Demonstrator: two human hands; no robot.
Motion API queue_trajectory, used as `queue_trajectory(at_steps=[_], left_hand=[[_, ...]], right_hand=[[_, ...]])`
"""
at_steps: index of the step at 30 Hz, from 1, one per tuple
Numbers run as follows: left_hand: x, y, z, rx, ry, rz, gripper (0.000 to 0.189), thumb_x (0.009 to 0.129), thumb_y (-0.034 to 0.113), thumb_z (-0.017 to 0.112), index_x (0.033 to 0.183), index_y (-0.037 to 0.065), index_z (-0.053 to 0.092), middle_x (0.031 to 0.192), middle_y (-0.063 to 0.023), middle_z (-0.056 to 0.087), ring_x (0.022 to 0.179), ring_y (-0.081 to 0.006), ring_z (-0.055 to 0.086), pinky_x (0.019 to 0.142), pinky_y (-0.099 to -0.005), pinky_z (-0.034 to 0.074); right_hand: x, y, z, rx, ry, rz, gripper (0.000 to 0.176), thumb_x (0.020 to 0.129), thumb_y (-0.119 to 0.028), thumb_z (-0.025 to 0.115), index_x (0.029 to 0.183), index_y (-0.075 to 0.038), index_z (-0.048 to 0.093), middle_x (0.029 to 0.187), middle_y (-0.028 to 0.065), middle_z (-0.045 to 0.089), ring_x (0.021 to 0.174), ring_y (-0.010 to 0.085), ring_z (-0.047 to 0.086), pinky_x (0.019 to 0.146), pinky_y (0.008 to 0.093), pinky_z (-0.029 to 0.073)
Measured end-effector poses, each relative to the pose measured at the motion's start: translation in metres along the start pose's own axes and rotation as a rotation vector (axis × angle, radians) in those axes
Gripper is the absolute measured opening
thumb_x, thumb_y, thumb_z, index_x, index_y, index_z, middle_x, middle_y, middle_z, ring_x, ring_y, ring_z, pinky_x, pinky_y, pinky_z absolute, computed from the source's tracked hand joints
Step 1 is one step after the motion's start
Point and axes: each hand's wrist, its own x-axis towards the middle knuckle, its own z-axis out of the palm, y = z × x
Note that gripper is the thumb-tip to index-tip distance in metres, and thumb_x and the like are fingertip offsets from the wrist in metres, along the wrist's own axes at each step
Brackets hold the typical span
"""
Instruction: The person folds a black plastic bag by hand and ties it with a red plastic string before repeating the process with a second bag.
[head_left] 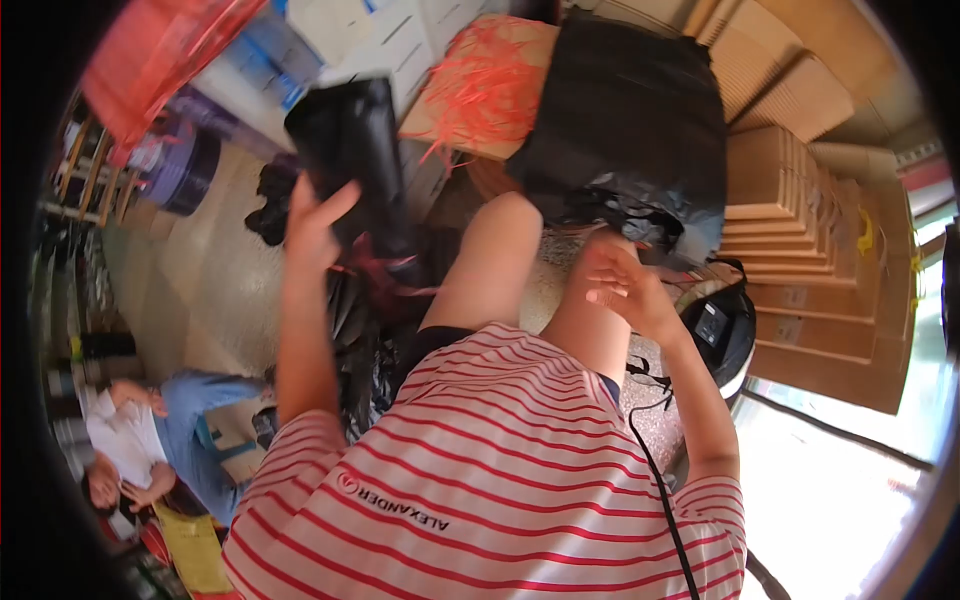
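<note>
My left hand [313, 230] is blurred by motion, its thumb stretched out across the edge of a long, shiny black bundle [355, 135]. Its fingers are spread apart, pointing away from me. A dark red strip [385, 272] lies across the lower end of the bundle, near my knee. My right hand [620, 285] hovers over my right knee with its fingers apart and loosely curled, nothing in them. Crumpled black plastic [355, 340] lies beside my left thigh.
Loose red strips [485, 85] are heaped on a carton ahead. Next to them stands a large black plastic-covered stack [630, 110]. Flattened cardboard boxes [790, 220] lean on the right, near a black bag [725, 325]. A seated person [130, 435] is at the lower left.
</note>
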Motion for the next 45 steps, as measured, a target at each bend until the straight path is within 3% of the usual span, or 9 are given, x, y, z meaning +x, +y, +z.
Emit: queue_trajectory(at_steps=[5, 7, 8, 10, 13, 17, 27, 32, 45], left_hand=[[-0.023, -0.023, -0.095, 0.667, -0.147, -0.609, 0.061, 0.071, 0.011, 0.079, 0.125, 0.000, 0.055, 0.115, -0.0080, 0.063, 0.104, -0.0169, 0.059, 0.094, -0.0322, 0.046], [-0.032, -0.106, -0.210, 1.155, -0.314, -0.660, 0.075, 0.059, 0.028, 0.087, 0.123, 0.002, 0.058, 0.113, -0.0140, 0.064, 0.104, -0.0229, 0.062, 0.093, -0.0355, 0.047], [-0.034, -0.089, -0.172, 1.766, -0.422, -0.668, 0.077, 0.057, 0.032, 0.087, 0.123, 0.004, 0.059, 0.110, -0.0171, 0.066, 0.100, -0.0248, 0.064, 0.092, -0.0388, 0.048], [-0.022, -0.083, -0.104, 1.929, -0.497, -0.755, 0.065, 0.066, 0.032, 0.083, 0.120, 0.003, 0.061, 0.100, -0.0170, 0.069, 0.091, -0.0246, 0.067, 0.083, -0.0388, 0.051], [-0.004, -0.112, -0.038, 1.207, -0.353, -0.219, 0.045, 0.082, 0.029, 0.073, 0.114, -0.001, 0.062, 0.086, -0.0153, 0.070, 0.078, -0.0208, 0.068, 0.071, -0.0311, 0.052], [0.030, -0.143, 0.053, 0.839, -0.322, -0.068, 0.045, 0.084, 0.014, 0.072, 0.124, 0.000, 0.056, 0.110, -0.0184, 0.065, 0.099, -0.0227, 0.065, 0.081, -0.0310, 0.054], [0.070, -0.203, 0.129, 0.604, -0.229, 0.031, 0.058, 0.076, 0.018, 0.080, 0.124, 0.000, 0.054, 0.117, -0.0146, 0.062, 0.104, -0.0166, 0.060, 0.088, -0.0291, 0.046], [0.052, -0.164, 0.146, 0.524, 0.021, -0.246, 0.056, 0.081, 0.017, 0.077, 0.127, -0.002, 0.052, 0.120, -0.0093, 0.059, 0.105, -0.0103, 0.056, 0.084, -0.0253, 0.047], [0.059, -0.141, 0.148, -0.005, -0.238, -0.351, 0.058, 0.081, 0.008, 0.074, 0.131, -0.002, 0.046, 0.123, -0.0080, 0.055, 0.112, -0.0164, 0.054, 0.092, -0.0287, 0.044]], right_hand=[[-0.008, 0.007, -0.039, 0.121, 0.216, -0.010, 0.054, 0.089, -0.014, 0.068, 0.133, 0.004, 0.044, 0.125, 0.0154, 0.058, 0.109, 0.0197, 0.060, 0.092, 0.0312, 0.048], [-0.008, 0.019, -0.050, 0.126, 0.369, -0.085, 0.045, 0.090, -0.014, 0.066, 0.128, 0.004, 0.050, 0.115, 0.0132, 0.064, 0.100, 0.0165, 0.063, 0.084, 0.0284, 0.051], [-0.012, 0.016, -0.055, 0.121, 0.396, -0.084, 0.045, 0.090, -0.014, 0.066, 0.128, 0.004, 0.050, 0.115, 0.0132, 0.064, 0.100, 0.0165, 0.063, 0.084, 0.0284, 0.051], [-0.016, 0.007, -0.068, 0.123, 0.584, 0.086, 0.040, 0.091, -0.016, 0.064, 0.123, 0.004, 0.054, 0.109, 0.0102, 0.067, 0.088, 0.0149, 0.066, 0.075, 0.0256, 0.051], [-0.017, 0.027, -0.091, 0.015, 0.805, 0.072, 0.035, 0.089, -0.020, 0.066, 0.116, 0.002, 0.059, 0.099, 0.0089, 0.069, 0.082, 0.0132, 0.066, 0.069, 0.0245, 0.050], [-0.022, 0.059, -0.106, -0.193, 1.026, 0.055, 0.033, 0.086, -0.023, 0.068, 0.107, 0.002, 0.062, 0.093, 0.0112, 0.069, 0.084, 0.0174, 0.067, 0.075, 0.0289, 0.051], [-0.011, 0.081, -0.110, -0.089, 1.041, 0.148, 0.048, 0.082, -0.036, 0.073, 0.105, 0.005, 0.061, 0.090, 0.0133, 0.067, 0.085, 0.0193, 0.064, 0.074, 0.0296, 0.050], [-0.010, 0.075, -0.113, 0.053, 0.913, 0.198, 0.055, 0.083, -0.042, 0.072, 0.103, 0.008, 0.060, 0.084, 0.0091, 0.064, 0.078, 0.0146, 0.059, 0.069, 0.0284, 0.047], [-0.032, 0.058, -0.127, -0.013, 0.816, 0.199, 0.053, 0.088, -0.043, 0.067, 0.109, 0.005, 0.062, 0.087, 0.0103, 0.064, 0.074, 0.0146, 0.058, 0.064, 0.0286, 0.047]])
